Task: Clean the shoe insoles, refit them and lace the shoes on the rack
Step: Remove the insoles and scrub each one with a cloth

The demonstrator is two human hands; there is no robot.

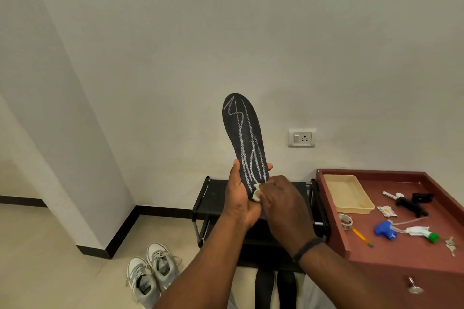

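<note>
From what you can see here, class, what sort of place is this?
Probably a room at home, perhaps by the entrance: a black shoe rack against the wall, grey sneakers on the tiled floor, and a household wall socket.

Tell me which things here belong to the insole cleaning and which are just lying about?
In use: black chalk-marked insole, small white wipe, left hand, right hand, grey-white sneakers, black shoe rack.
Lying about: beige plastic tray, blue spray nozzle, orange pencil.

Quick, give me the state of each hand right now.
Left hand: closed, grip around the heel end of the black insole, held upright.
Right hand: closed, pinching a small white wipe against the insole's lower end.
</note>
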